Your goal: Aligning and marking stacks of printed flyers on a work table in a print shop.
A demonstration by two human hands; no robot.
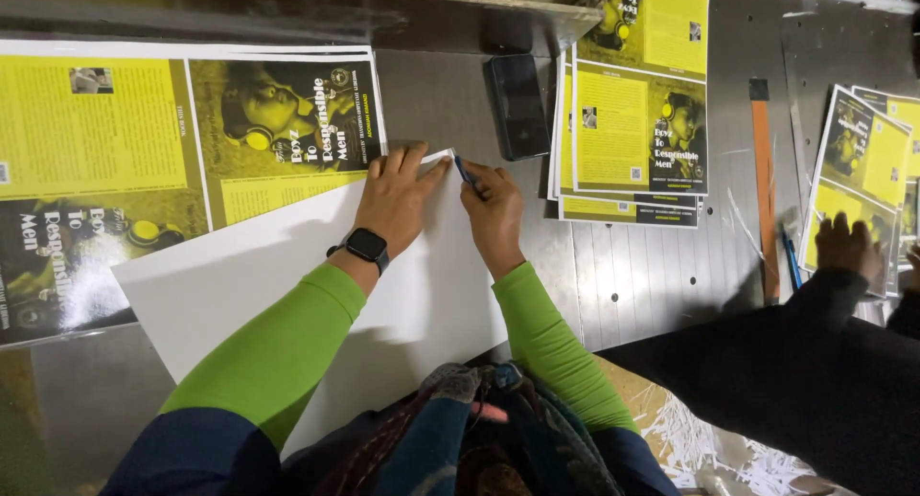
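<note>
**Hands at the corner of a white sheet**

Grey metal forms the work surface (652, 276), dull and scratched, with printed yellow-and-black sheets spread about it. A large white sheet (316, 285) lies tilted across the middle, its far corner pointing toward a dark phone (518, 106). To the left, partly under it, sits a stack of big printed sheets (182, 141); to the right, a smaller pile of cut covers (637, 141).

The left hand (395, 197) lies flat on the white sheet near that far corner, fingers (414, 161) spread narrow and pressing down, holding nothing. The right hand (494, 208) is closed on a thin blue tool (464, 170), its tip touching the sheet's edge at the corner; whether it is a pen or a blade is too small to tell.

By the look of it, the step in hand is marking or trimming at that corner, with the sheet pinned steady. A clean line here would call for firm pressure from the flat hand.

At the right, another person's hand (848, 247) in a dark sleeve rests on more covers (867, 170), beside an orange ruler (764, 189).
</note>
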